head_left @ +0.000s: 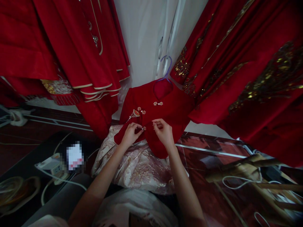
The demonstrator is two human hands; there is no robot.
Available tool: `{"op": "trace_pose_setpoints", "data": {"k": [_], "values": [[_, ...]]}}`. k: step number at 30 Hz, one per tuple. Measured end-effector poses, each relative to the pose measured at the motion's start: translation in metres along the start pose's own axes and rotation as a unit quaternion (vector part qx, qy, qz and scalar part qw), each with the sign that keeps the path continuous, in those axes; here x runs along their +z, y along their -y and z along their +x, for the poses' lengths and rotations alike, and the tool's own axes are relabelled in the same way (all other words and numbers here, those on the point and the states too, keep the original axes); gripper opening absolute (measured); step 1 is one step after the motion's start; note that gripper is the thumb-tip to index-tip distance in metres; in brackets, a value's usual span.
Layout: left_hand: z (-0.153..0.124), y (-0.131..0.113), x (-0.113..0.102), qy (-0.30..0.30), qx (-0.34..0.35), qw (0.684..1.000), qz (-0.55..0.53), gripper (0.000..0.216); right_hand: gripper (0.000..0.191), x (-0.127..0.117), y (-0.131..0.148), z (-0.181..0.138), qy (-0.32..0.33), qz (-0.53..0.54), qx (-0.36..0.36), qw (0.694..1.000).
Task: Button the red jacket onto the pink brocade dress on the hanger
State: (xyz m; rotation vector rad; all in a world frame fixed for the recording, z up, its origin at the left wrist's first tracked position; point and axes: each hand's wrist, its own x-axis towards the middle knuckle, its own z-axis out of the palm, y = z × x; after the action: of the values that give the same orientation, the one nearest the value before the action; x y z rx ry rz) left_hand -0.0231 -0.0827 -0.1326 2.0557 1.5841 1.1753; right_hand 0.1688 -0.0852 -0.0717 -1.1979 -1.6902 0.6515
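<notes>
A small red jacket (165, 104) hangs on a purple hanger (167, 67) in front of me, with a pearl button (157, 103) at the collar and a beaded fan ornament (134, 114) on its flap. My left hand (130, 134) pinches a small pearl button (143, 128) at the jacket's front edge. My right hand (163, 132) grips the red cloth just to the right of it. Below the jacket lies a cream and gold brocade skirt (137, 167).
Red embroidered garments hang at the left (71, 47) and right (248, 69). A white power strip with cables (50, 165) lies on the dark floor at the left. Wooden sticks and white cord (248, 176) lie at the right on reddish tiles (208, 157).
</notes>
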Motion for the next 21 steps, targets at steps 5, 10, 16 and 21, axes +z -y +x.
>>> {"op": "trace_pose_setpoints", "data": {"k": [5,10,16,21], "values": [[0.002,0.004,0.002,-0.005,-0.018,0.997,-0.069,0.013,0.019,0.013,-0.019,0.000,0.057,-0.015,0.030,0.998],[0.005,0.010,0.009,-0.011,-0.062,0.980,-0.191,0.024,0.017,0.032,-0.026,-0.004,0.071,0.004,0.023,0.997],[0.001,0.002,0.010,-0.034,-0.066,0.979,-0.190,0.021,0.012,0.043,-0.026,-0.007,0.039,0.005,0.023,0.999],[0.020,-0.005,-0.009,0.008,-0.005,0.989,-0.146,0.022,0.009,0.031,-0.028,-0.002,0.050,0.033,0.038,0.997]]}}
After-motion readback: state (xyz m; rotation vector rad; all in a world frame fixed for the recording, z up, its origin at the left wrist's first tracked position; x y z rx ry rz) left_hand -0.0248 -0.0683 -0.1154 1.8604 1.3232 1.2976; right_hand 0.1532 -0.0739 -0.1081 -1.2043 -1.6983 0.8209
